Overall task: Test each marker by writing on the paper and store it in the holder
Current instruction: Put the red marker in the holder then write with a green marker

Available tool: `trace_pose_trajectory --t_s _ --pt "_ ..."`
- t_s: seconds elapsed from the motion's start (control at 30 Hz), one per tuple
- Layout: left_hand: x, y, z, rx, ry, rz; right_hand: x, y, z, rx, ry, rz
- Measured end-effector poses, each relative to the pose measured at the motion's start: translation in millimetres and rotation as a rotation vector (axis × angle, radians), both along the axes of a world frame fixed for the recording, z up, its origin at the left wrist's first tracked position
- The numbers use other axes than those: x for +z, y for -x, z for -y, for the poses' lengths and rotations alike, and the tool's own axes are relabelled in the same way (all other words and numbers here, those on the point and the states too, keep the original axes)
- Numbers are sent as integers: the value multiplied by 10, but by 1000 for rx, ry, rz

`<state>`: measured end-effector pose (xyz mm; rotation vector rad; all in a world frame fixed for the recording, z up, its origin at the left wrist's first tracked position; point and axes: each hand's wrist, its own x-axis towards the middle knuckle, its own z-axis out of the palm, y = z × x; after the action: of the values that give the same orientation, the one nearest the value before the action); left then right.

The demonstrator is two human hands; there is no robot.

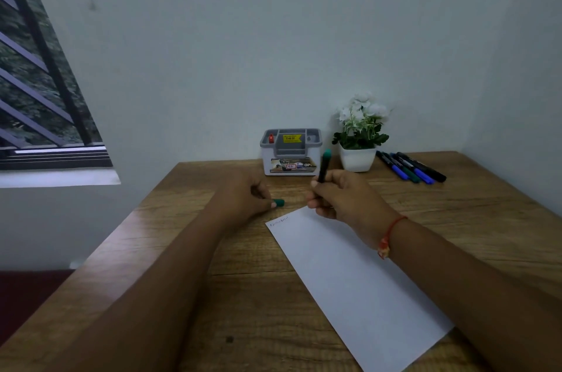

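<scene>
Gripping green marker (pixel 323 166) upright: right hand (pixel 337 195) | cap (pixel 279 203) pinched: left hand (pixel 243 195)

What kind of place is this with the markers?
Most likely a little study corner at home, though it might be an office. A wooden desk sits against a plain wall beside a barred window, with a marker holder, a potted plant and loose markers.

Potted white flowers (pixel 360 128) stand on wooden table (pixel 213 295).
</scene>
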<state>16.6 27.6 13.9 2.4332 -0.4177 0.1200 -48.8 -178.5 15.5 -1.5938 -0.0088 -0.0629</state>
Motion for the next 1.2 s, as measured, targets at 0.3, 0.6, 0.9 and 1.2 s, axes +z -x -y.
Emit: trace_pose_trajectory --t_s 0.3,0.6,0.9,1.2 --pt "-46 -9 -24 -30 -19 -6 -117 -44 -40 -66 187 26" --pt "-9 27 3 -252 -164 -67 -116 -82 -79 -77 307 43" --pt "-17 7 -45 -284 -143 -116 -215 -149 -64 -53 475 24" --pt "1 5 -40 -289 -163 -138 -231 -154 -89 -100 514 15"
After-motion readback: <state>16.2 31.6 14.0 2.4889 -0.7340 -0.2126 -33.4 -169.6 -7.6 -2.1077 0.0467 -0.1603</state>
